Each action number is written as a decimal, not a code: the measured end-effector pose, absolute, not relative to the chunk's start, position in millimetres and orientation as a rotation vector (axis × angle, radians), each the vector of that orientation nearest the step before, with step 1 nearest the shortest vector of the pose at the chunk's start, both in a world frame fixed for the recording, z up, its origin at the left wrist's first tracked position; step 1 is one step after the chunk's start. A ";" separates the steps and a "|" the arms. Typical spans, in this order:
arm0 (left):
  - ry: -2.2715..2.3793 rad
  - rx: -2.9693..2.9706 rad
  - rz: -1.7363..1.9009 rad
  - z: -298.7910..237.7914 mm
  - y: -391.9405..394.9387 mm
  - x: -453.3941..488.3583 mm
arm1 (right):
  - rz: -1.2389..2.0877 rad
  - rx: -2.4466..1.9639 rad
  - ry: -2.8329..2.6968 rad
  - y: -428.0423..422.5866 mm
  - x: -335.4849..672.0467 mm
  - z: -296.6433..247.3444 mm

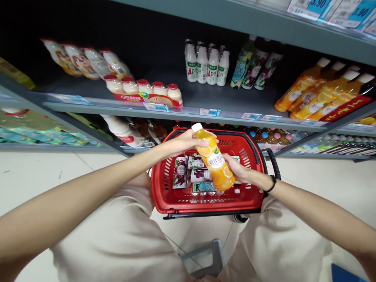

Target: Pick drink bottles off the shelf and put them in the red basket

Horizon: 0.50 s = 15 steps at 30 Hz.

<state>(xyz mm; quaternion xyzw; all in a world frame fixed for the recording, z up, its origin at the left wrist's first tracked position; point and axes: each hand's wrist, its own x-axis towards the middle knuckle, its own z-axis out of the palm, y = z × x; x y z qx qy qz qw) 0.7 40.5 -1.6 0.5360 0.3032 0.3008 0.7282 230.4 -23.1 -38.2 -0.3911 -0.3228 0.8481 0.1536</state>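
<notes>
An orange juice bottle point(216, 158) with a white cap is held tilted above a red shopping basket point(160, 199). My left hand point(192, 140) is closed around its neck and upper part. Lower down, my right hand point(237, 167) grips the bottle's right side; some of its fingers are hidden behind it. Inside the basket lie several bottles, among them a grape drink bottle point(179, 172) with a purple and white label and a bottle with a teal label point(203, 187).
Ahead is a shelf point(164, 64) with white AD milk bottles point(207, 64), red-capped small bottles point(143, 92) and more orange juice bottles point(320, 94). The basket's black handle point(272, 160) sticks out right. A grey stool point(210, 258) stands between my legs.
</notes>
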 end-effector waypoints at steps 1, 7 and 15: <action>0.709 1.097 0.701 -5.2 43.9 -0.2 | 2.401 -1.091 -0.956 -22.3 230.9 -36.6; 0.879 0.636 0.887 -21.9 58.1 -7.3 | 2.160 -1.070 -1.177 -18.8 233.7 -25.3; 0.908 0.612 0.954 -21.4 58.1 -15.6 | 1.880 -1.201 -1.205 -20.7 231.2 -24.7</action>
